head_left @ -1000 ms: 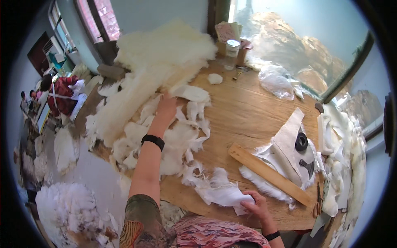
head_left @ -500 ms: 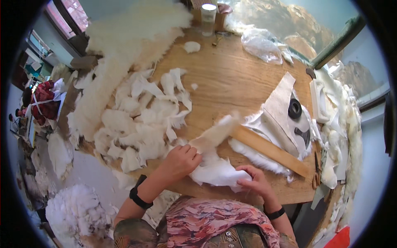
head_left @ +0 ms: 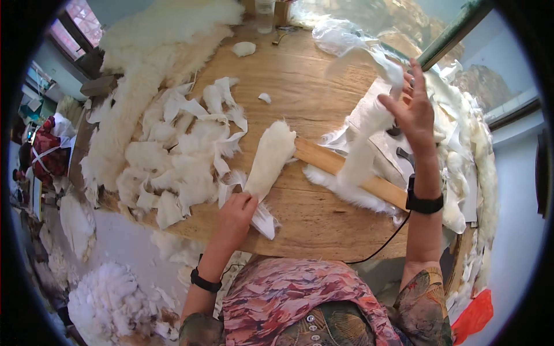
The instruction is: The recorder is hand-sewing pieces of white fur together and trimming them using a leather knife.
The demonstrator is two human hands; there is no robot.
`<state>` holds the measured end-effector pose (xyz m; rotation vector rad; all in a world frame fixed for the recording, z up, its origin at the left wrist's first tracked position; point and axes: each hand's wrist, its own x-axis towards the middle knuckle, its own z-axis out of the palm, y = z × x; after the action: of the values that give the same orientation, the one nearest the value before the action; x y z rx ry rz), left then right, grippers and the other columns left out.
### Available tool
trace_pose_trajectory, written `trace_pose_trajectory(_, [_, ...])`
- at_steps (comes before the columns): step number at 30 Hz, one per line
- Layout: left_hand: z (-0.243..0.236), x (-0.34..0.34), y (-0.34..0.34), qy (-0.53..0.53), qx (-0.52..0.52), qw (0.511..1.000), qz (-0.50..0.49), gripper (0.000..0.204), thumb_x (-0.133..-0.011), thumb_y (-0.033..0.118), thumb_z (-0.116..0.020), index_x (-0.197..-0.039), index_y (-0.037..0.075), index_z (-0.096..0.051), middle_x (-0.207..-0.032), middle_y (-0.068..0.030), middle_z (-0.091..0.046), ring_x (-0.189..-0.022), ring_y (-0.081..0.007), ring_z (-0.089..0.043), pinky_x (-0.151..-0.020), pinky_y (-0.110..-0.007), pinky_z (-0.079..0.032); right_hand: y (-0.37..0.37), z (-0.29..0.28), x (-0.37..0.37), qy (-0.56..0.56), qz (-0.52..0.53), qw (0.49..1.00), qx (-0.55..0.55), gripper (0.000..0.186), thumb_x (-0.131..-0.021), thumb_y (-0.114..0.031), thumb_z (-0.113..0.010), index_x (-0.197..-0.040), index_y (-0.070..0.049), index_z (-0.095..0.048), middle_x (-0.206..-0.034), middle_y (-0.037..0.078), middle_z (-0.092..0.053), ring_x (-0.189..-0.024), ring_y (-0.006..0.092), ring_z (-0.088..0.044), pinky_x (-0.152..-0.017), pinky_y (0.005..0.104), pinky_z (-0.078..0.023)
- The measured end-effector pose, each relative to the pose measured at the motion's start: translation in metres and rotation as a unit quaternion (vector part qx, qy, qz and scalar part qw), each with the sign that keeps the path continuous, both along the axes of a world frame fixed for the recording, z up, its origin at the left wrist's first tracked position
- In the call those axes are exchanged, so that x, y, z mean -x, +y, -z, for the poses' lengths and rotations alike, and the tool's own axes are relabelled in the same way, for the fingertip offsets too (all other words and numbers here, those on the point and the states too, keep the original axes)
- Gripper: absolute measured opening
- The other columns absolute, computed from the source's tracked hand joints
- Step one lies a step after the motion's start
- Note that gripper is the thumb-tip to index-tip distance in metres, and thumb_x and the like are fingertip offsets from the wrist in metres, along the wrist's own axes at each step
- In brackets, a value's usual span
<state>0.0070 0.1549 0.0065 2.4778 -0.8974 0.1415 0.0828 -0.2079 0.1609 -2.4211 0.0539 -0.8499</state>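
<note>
My left hand [head_left: 236, 212] is closed on the lower end of a long cream fur piece [head_left: 269, 154], which lies on the wooden table. A narrow white scrap [head_left: 265, 221] pokes out beside that hand. My right hand [head_left: 416, 112] is raised at the right, its fingers spread. Beside its thumb a white fur strip [head_left: 369, 128] hangs in the air, blurred, over a wooden ruler-like bar [head_left: 326, 157]. Under the strip lie pale hide pieces [head_left: 369, 104] and a dark tool [head_left: 405, 154], partly covered.
Many fur scraps [head_left: 179, 155] are heaped on the table's left, beside a large fleece [head_left: 133, 75]. A clear plastic bag [head_left: 337, 37] and a glass [head_left: 265, 16] stand at the back. White fur [head_left: 473, 150] lines the right edge. A person in red [head_left: 49, 147] is far left.
My right hand has swung up and right from the front edge, the white fur strip moving with it. My left hand has shifted slightly left, still on the cream piece, which now lies flatter.
</note>
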Motion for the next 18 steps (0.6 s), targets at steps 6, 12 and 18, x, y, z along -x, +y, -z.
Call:
trace_pose_trajectory(6, [0.0, 0.007, 0.008, 0.016, 0.022, 0.998, -0.049, 0.023, -0.079, 0.001, -0.057, -0.101, 0.0, -0.063, -0.101, -0.0141, -0.061, -0.095, -0.0303, -0.06, -0.08, -0.037, -0.051, 0.112, 0.075, 0.043, 0.245, -0.263, 0.931, 0.056, 0.043, -0.076, -0.009, -0.068, -0.117, -0.005, -0.056, -0.127, 0.02, -0.053, -0.115, 0.0348, -0.055, -0.1, 0.0386, -0.044])
trace_pose_trajectory(12, [-0.049, 0.015, 0.008, 0.044, 0.155, 0.987, -0.017, 0.018, -0.078, 0.001, -0.065, -0.096, 0.003, -0.066, -0.095, -0.0129, -0.066, -0.087, -0.0282, -0.064, -0.074, -0.034, -0.052, 0.137, 0.118, 0.05, 0.091, -0.3, 0.928, 0.201, 0.038, -0.075, -0.003, -0.06, -0.112, -0.011, -0.059, -0.121, 0.015, -0.057, -0.109, 0.0304, -0.057, -0.095, 0.0422, -0.044])
trace_pose_trajectory(18, [-0.056, 0.007, 0.048, 0.241, 0.295, 0.908, -0.174, 0.02, -0.084, 0.009, -0.067, -0.103, 0.002, -0.065, -0.096, -0.012, -0.065, -0.089, -0.0268, -0.063, -0.077, -0.033, -0.05, 0.113, 0.089, 0.086, 0.292, -0.391, 0.872, -0.048, 0.013, -0.087, -0.012, -0.059, -0.099, -0.006, -0.061, -0.091, 0.016, -0.063, -0.087, 0.0348, -0.06, -0.074, 0.0426, -0.047])
